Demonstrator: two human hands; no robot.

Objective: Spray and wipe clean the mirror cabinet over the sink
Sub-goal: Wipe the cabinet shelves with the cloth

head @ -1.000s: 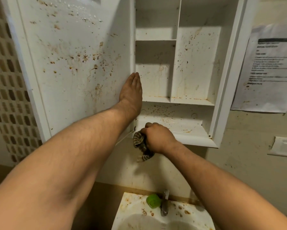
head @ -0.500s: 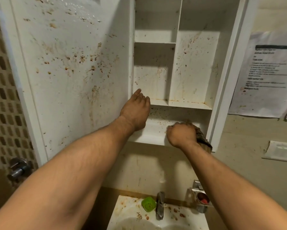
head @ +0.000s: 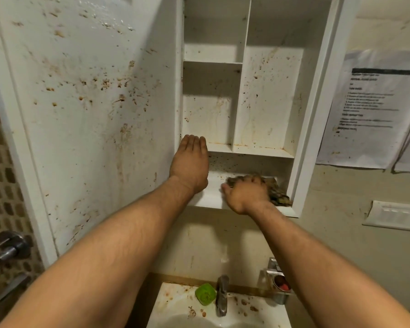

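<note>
- I have the cabinet [head: 265,95] open above the sink [head: 175,311]; its door [head: 88,114] stands swung out to the left, its inner face flecked with brown spots and drip streaks.
- My left hand [head: 191,166] lies flat with fingers together, grasping nothing, at the hinge-side edge where the middle shelf [head: 253,151] meets the cabinet's left wall.
- My right hand [head: 245,194] presses a mottled brown cloth [head: 278,195] onto the bottom shelf [head: 211,197], fingers curled over it; the cloth bunches toward the right wall, touching or nearly touching it.
- Room is tight: the bottom compartment is low, with the middle shelf just above my knuckles.
- Shelves and dividers are flat white panels with square edges, speckled brown on the back wall.
- Below, a metal tap [head: 221,297] stands beside a green, bumpy item [head: 205,294]; the basin rim is stained.
- A printed paper sheet [head: 370,110] hangs on the wall to the right; its text is too blurred for me to read.
</note>
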